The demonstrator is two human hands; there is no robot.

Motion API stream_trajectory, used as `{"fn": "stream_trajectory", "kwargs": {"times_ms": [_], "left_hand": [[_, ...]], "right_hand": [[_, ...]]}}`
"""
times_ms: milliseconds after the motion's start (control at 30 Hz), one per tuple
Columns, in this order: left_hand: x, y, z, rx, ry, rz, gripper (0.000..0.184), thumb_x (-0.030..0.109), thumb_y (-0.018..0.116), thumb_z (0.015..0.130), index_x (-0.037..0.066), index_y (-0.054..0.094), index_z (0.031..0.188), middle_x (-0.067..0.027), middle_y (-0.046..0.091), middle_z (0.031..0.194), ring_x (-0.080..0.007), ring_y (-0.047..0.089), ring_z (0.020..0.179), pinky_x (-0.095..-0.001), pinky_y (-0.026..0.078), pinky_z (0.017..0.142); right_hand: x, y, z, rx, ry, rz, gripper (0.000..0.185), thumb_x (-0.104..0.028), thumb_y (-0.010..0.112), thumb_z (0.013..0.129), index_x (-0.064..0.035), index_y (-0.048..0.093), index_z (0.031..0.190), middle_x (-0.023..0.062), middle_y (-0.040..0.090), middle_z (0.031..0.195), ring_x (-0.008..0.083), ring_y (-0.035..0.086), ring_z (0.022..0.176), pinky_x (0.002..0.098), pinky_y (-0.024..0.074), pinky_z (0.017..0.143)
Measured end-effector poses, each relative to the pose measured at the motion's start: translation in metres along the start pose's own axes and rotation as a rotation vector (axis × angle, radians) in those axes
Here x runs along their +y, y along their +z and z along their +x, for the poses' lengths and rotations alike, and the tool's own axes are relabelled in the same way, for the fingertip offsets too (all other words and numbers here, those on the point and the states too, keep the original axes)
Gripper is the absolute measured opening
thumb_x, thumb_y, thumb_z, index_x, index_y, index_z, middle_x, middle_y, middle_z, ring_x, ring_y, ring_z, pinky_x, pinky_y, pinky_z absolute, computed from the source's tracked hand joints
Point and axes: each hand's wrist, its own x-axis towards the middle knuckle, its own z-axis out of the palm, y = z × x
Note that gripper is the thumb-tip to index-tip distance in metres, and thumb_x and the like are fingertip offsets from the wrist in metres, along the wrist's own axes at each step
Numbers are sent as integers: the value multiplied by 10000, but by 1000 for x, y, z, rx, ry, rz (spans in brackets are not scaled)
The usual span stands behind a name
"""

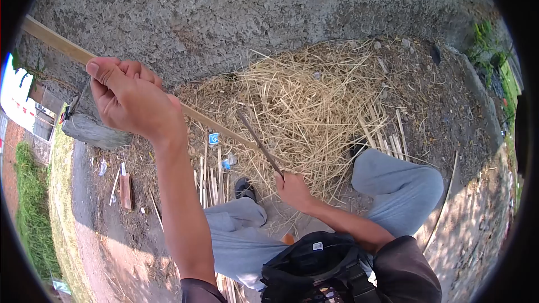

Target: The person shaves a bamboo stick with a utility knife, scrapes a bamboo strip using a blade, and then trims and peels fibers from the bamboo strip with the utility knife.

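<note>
My left hand (135, 98) is raised on the left, fingers wrapped round a long, pale bamboo strip (216, 127). The strip slants from the upper left edge down towards the middle. My right hand (294, 192), lower and near the centre, is closed on the handle of a knife (257, 139) with a long, dark, narrow blade pointing up and left. The blade crosses the strip near its lower end; whether they touch I cannot tell. Under them lies a wide heap of thin bamboo shavings (314, 106).
A rough grey wall (252, 11) rises behind the heap. Cut bamboo strips (210, 182) lie left of the heap, and more strips (393, 143) lie by my right knee (415, 182). A blue packet (214, 138), a reddish-brown block (126, 191) and a grey stone (95, 131) are on the left.
</note>
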Motion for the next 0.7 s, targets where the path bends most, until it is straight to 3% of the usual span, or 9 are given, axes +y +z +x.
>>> {"fn": "stream_trajectory", "kwargs": {"times_ms": [67,133,267,333,433,500,567,700], "left_hand": [[-4,-1,2,-2,-19,18,360,355,474,1010,90,433,770,17,372,582,-37,279,445,-227,175,385],[-4,0,7,2,-20,15,358,350,473,1011,88,435,770,17,374,582,-39,279,442,-229,180,386],[-5,-3,6,19,2,12,343,340,468,1013,91,431,781,20,370,586,-40,276,443,-230,180,382],[-5,0,9,32,26,24,367,345,467,1014,85,433,756,21,381,580,-36,283,437,-229,190,384],[-9,-3,8,12,-1,49,367,346,469,1013,82,436,760,21,385,581,-37,289,439,-229,197,381],[-9,-4,11,4,-17,35,319,339,466,1013,93,432,813,16,373,598,-42,276,450,-232,183,385],[-10,-8,13,9,-20,45,320,340,464,1014,92,432,814,13,376,600,-43,278,450,-232,188,389],[-7,-8,11,44,18,45,371,354,465,1013,86,431,759,11,388,572,-40,283,430,-231,195,374]], "right_hand": [[35,22,-10,75,-28,-8,407,-287,493,942,84,629,844,332,601,716,497,612,733,548,511,700],[77,24,-10,-67,75,-198,393,-269,501,938,86,628,827,328,599,699,483,620,718,542,513,689],[52,20,17,-134,203,-51,394,-270,490,944,82,629,834,334,591,683,482,619,701,539,514,679],[8,-4,12,-30,37,27,412,-282,471,951,82,631,842,335,594,693,491,616,710,544,512,690],[8,9,1,6,25,-27,416,-279,459,952,85,634,853,339,597,722,491,617,758,549,509,703],[56,33,-7,33,31,-68,414,-275,459,952,89,635,862,340,601,738,489,619,777,550,508,707],[147,56,-6,-169,108,-209,371,-242,489,936,82,614,807,320,565,622,497,589,638,545,487,641],[72,31,12,-198,296,-16,356,-236,490,934,83,623,849,308,592,652,466,615,641,539,500,646]]}}
